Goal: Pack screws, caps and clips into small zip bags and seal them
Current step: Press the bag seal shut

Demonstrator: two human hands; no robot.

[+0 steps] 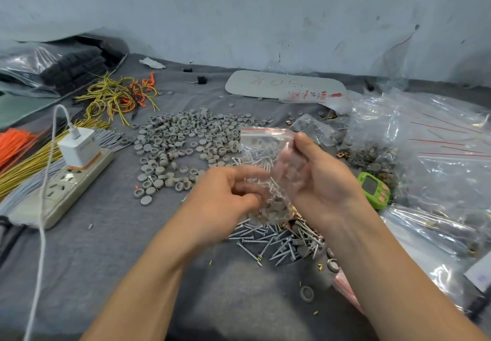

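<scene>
On my left sat a power strip with a white charger plugged in, its cable trailing over the grey cloth, yellow-green wires farther back, orange ties far left, green timer on my right, white oval board near the wall.

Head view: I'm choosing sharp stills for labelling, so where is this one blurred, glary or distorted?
Head view: motion blur smears the left hand and the zip bag held in the right hand; the grey caps and loose screws are sharp; glare streaks the clear bags at right; soft even light; wide-angle bowing toward the edges.
</scene>
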